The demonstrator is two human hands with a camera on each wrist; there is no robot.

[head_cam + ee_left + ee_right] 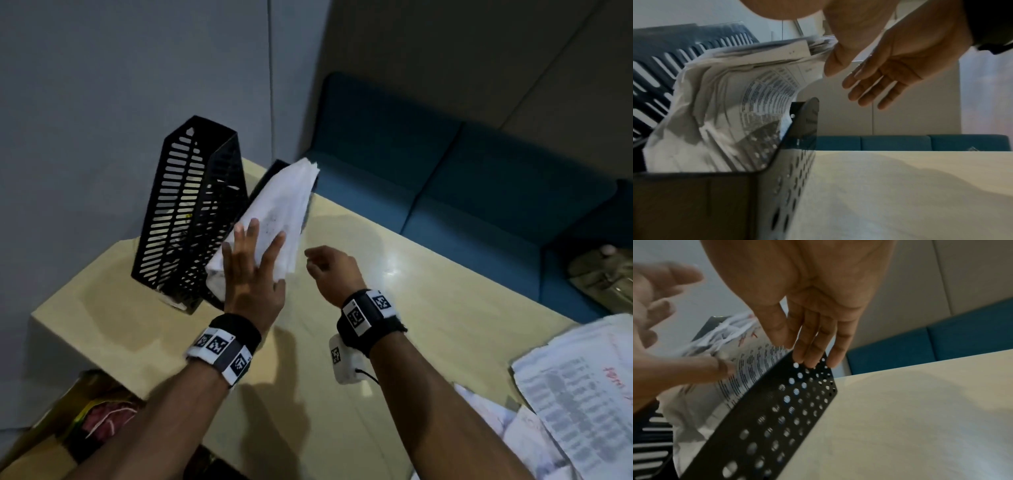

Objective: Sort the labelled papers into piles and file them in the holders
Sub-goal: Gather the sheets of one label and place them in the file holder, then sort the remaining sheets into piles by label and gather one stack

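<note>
A crumpled stack of printed papers [284,205] stands slanted in a black perforated holder [781,410] at the table's back left. My left hand [255,246] lies on the stack's near face with straight, spread fingers. My right hand [325,267] hovers just right of the papers, loosely curled and holding nothing; the left wrist view shows its palm [890,68] with relaxed fingers. In the right wrist view its fingertips [809,360] hang at the holder's top rim. A taller black slotted holder [191,212] stands right beside it on the left, holding a few sheets.
More printed sheets [582,387], one with red writing, lie piled at the table's [428,291] right front. A blue sofa [479,192] runs behind the table, with a bag [603,274] on it. A cardboard box [85,418] sits on the floor at lower left.
</note>
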